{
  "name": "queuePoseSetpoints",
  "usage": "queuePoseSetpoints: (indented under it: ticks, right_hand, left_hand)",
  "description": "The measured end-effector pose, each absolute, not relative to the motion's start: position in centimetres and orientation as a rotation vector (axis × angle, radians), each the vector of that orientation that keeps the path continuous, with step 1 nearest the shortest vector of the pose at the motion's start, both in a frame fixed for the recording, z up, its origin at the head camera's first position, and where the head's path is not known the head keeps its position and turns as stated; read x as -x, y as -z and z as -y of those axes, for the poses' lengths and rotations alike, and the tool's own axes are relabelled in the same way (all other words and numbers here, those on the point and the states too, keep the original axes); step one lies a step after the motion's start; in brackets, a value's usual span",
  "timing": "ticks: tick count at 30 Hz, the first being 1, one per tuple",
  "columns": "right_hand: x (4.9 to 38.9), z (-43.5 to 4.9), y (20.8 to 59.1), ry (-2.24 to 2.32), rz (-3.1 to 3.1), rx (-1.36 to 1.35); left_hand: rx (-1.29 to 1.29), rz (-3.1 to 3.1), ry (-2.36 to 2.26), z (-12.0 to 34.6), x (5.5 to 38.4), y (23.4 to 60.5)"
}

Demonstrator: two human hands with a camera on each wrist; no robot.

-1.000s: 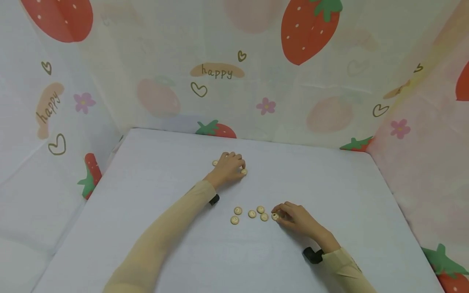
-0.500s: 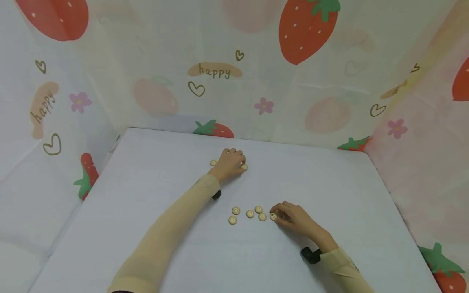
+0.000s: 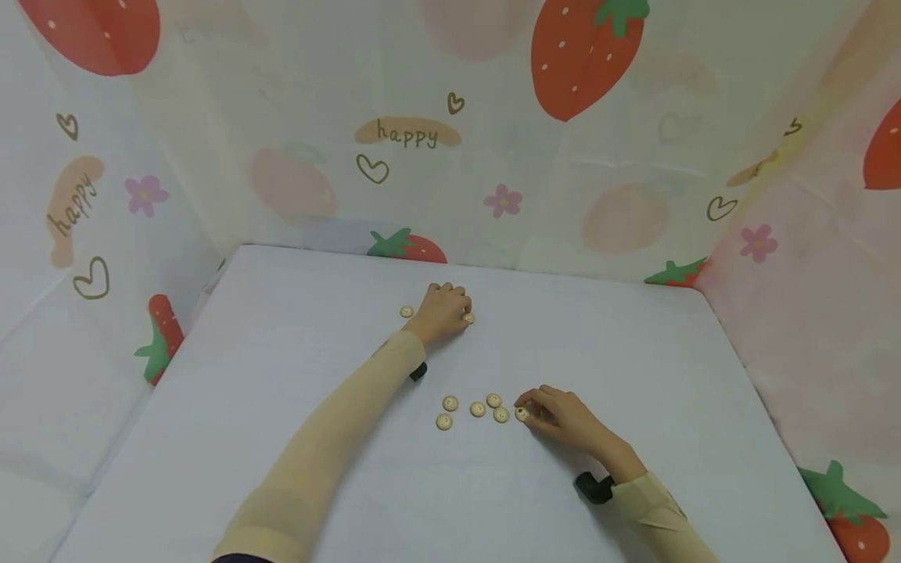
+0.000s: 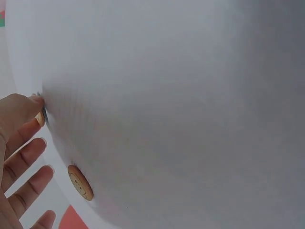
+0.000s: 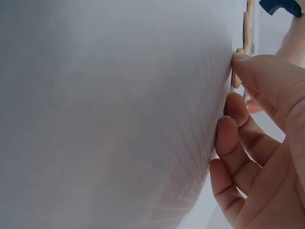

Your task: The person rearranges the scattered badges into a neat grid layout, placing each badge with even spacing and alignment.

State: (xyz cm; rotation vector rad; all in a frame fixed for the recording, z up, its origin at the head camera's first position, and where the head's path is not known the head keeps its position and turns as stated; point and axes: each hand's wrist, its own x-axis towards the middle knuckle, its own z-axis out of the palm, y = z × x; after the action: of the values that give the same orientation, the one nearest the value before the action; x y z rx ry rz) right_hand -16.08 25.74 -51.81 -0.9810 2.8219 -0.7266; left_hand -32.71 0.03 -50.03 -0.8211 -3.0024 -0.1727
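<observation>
Near the back of the white table, my left hand [image 3: 439, 313] pinches a round wooden button [image 3: 468, 318] between thumb and forefinger, at the tabletop. In the left wrist view that button [image 4: 40, 117] is partly covered by the thumb, and the other fingers are spread. A second button [image 3: 407, 311] lies just left of this hand. Farther forward, my right hand [image 3: 566, 418] pinches another wooden button [image 3: 522, 414] with thumb and fingertips. The right wrist view shows this button [image 5: 237, 78] edge-on behind the thumb.
Several similar buttons lie flat left of the right hand, among them a nearest button [image 3: 500, 414] and a leftmost button [image 3: 444, 421]. The white table [image 3: 598, 336] is bounded behind by a strawberry-patterned cloth wall [image 3: 549, 172]. Dark wrist cameras [image 3: 594, 488] sit under the wrists.
My left hand has slid its button a little toward the back of the table. The right hand stays on its button. The head view has shifted slightly.
</observation>
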Motion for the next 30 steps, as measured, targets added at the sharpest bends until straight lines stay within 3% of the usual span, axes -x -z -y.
queuePoseSetpoints:
  ticks: [30]
  right_hand:
    - [15.96,-25.55,51.50,0.712,-2.820,0.937]
  left_hand:
    - [0.817,3.036,0.145,0.04,32.26,49.23]
